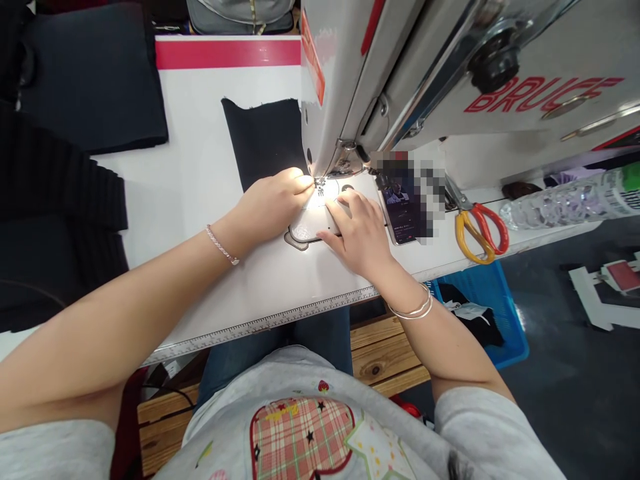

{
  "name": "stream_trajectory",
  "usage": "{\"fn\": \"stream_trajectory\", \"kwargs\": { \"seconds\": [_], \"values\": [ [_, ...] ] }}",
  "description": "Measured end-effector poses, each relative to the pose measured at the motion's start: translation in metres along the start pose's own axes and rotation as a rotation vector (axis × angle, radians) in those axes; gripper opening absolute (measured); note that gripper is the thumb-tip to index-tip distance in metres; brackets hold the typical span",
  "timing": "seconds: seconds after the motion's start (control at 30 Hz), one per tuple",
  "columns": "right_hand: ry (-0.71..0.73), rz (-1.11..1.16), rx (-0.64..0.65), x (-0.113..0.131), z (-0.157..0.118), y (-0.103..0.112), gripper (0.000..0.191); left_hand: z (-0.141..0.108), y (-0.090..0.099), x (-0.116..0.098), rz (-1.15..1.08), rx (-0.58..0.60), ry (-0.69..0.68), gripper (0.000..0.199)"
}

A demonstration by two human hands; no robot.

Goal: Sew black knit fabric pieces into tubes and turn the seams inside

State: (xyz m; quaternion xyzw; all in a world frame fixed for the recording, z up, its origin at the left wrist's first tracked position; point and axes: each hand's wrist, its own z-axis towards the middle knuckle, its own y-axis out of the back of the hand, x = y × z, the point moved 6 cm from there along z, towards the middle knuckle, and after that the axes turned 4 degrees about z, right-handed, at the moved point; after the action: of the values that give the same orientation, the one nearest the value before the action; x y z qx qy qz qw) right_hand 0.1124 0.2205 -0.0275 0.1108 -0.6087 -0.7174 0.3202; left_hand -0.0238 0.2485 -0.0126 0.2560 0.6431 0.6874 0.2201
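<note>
Bent and pressed together, the fingers of my left hand point(277, 203) close over the near edge of a dark fabric piece point(265, 137), just left of the sewing machine's presser foot point(320, 183). Its fingertips come right up to the foot, and the exact grip is partly hidden. My right hand point(360, 233) lies with fingers apart on the metal needle plate point(315, 227), right of the needle area, with nothing visible in it. A lamp lights the plate brightly. The white machine head point(340, 80) rises above both hands.
A phone point(403, 207) and scissors point(480, 230) with orange and yellow handles lie to the right, beside a clear plastic bottle point(560, 200). Stacked dark fabric point(95, 80) covers the left side. A ruler tape point(280, 317) runs along the table's front edge. Below right stands a blue basket point(513, 327).
</note>
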Motion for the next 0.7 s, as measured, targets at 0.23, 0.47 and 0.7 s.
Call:
{"fn": "stream_trajectory", "kwargs": {
  "seconds": [0.23, 0.47, 0.7],
  "values": [
    [-0.008, 0.015, -0.014, 0.000, -0.001, 0.001, 0.045, -0.003, -0.002, 0.001, -0.012, -0.016, 0.042, 0.029],
    [-0.028, 0.060, -0.045, 0.000, -0.001, 0.003, 0.041, -0.002, -0.002, -0.002, 0.027, -0.027, 0.019, 0.031],
    [-0.059, 0.090, -0.079, 0.001, -0.002, 0.007, 0.033, -0.004, 0.001, -0.009, 0.063, -0.050, -0.009, 0.027]
  ]
}}
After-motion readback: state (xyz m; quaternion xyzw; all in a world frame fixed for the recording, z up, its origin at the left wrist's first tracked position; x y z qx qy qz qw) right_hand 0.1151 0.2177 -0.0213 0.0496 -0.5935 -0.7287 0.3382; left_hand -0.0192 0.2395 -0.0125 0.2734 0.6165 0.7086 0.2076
